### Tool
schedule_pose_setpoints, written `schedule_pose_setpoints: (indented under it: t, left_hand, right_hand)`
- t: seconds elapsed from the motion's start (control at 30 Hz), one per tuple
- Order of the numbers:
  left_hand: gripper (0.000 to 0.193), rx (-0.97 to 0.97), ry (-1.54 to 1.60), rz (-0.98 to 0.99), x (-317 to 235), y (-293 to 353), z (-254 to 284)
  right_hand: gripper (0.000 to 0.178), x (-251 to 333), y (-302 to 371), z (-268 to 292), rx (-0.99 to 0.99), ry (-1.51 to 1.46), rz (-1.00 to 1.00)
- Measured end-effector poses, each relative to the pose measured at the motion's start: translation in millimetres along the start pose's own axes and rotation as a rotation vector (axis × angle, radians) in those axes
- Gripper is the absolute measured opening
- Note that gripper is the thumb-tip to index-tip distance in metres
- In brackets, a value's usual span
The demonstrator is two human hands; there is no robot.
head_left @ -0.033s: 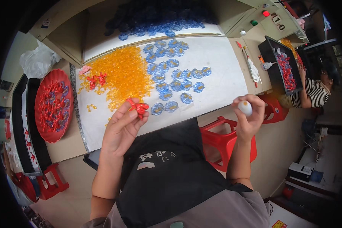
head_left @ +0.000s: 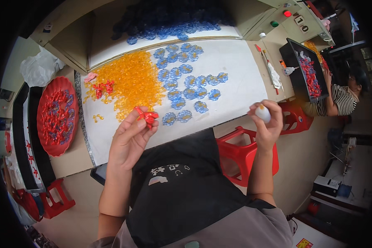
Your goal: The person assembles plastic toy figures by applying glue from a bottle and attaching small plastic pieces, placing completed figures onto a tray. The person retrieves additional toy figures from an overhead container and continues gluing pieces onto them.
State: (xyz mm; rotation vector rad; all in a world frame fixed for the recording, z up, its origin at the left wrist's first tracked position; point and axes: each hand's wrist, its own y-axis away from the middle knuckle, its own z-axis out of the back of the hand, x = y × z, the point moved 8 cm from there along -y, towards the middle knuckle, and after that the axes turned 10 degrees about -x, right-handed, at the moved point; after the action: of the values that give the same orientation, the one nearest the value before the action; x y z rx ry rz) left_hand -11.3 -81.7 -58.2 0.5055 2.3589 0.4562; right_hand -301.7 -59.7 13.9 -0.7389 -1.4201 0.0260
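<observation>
My left hand [head_left: 127, 139] pinches a small red plastic figure [head_left: 149, 118] between thumb and fingers, just above the table's near edge. Off to the right, my right hand [head_left: 270, 130] is wrapped round a small white bottle [head_left: 263, 114] with an orange spot at its tip; most of its body is hidden by the fingers. Beyond the left hand, a heap of clear orange plastic pieces [head_left: 138, 78] is spread on the white tabletop. Blue flower-shaped pieces [head_left: 190, 82] with yellowish middles lie in loose rows beside it. Two red figures [head_left: 103, 88] rest on the orange heap.
A scalloped red tray [head_left: 45, 124] of red and blue pieces stands at the left. Blue pieces [head_left: 165, 31] are piled in the shelf behind. At the right are a brush [head_left: 273, 74], a black bin [head_left: 295, 66], a red stool [head_left: 246, 151] and a person in stripes [head_left: 342, 101].
The view has shifted slightly. My right hand and the white bottle have moved a little to the left and up; my left hand still holds the red figure.
</observation>
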Motion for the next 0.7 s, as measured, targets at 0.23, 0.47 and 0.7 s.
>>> schedule_pose_setpoints:
  t: [0.23,0.47,0.7]
  left_hand:
    - [0.029,-0.055,-0.026,-0.109,-17.3,-8.3,6.4]
    - [0.031,-0.091,-0.074,-0.126,-18.8,-9.9,10.3]
    - [0.025,-0.073,-0.099,-0.083,-9.0,-14.1,-0.9]
  right_hand:
    - [0.031,-70.1,5.3,-25.0,0.408,0.235,0.012]
    - [0.047,-65.1,16.6,-63.0,0.771,0.73,0.481]
    - [0.042,-58.9,38.7,-36.5,0.724,0.652,0.457]
